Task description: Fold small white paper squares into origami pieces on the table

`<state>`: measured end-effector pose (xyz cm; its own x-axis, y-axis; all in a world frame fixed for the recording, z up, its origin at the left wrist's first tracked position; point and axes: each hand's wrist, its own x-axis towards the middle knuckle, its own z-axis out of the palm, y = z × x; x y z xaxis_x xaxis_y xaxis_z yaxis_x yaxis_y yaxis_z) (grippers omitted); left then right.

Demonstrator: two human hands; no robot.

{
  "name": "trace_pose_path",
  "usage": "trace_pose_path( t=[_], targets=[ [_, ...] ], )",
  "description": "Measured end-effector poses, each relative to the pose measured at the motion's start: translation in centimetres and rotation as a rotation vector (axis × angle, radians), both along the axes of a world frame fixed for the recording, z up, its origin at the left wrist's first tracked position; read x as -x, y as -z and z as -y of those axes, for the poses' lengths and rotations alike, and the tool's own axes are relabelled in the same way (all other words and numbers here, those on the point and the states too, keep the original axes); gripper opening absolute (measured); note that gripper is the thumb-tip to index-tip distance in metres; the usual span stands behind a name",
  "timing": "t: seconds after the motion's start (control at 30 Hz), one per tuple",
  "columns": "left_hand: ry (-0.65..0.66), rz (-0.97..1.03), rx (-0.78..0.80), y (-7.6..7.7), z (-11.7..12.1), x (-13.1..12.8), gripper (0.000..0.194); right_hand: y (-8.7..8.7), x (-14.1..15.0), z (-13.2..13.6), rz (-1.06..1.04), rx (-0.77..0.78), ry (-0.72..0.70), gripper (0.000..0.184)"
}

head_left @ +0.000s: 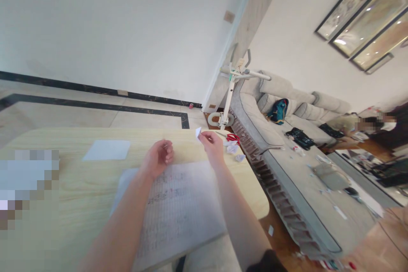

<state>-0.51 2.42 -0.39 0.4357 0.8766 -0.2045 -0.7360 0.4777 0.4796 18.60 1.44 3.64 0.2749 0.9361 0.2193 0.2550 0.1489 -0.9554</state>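
Observation:
Between the thumb and fingers of my right hand (211, 144) is a small folded piece of white paper (198, 132), pointed at its top. My left hand (161, 156) hovers to its left with curled fingers; whether anything is inside them I cannot make out. Beneath both forearms lies a large printed sheet (188, 204) with rows of lines and text. A blank white sheet of paper (106, 150) rests on the table left of my left hand. Just right of my right hand are red-handled scissors (233, 137) and crumpled white paper (232, 148).
The pale wooden table (79, 195) ends at a rounded right corner. Beyond it stand a grey sofa (280, 170) and a white exercise machine (228, 102). Another person (347, 125) is at the far right. A red can (191, 106) stands on the floor by the wall.

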Motion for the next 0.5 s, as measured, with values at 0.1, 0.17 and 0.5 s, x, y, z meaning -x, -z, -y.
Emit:
trace_pose_path(
  t=[0.1,0.17,0.5],
  targets=[
    [-0.002,-0.002,-0.013,-0.2,0.1,-0.1,0.009,-1.7,-5.3,1.4,0.211,-0.054,-0.016,0.024],
    [-0.010,-0.010,-0.008,-0.4,0.2,-0.2,0.009,-2.7,-9.2,2.2,0.400,-0.048,-0.024,0.023],
    [-0.029,-0.082,-0.042,-0.4,0.3,-0.2,0.009,-3.9,-20.4,4.6,1.194,0.181,-0.097,0.019]
  ],
)
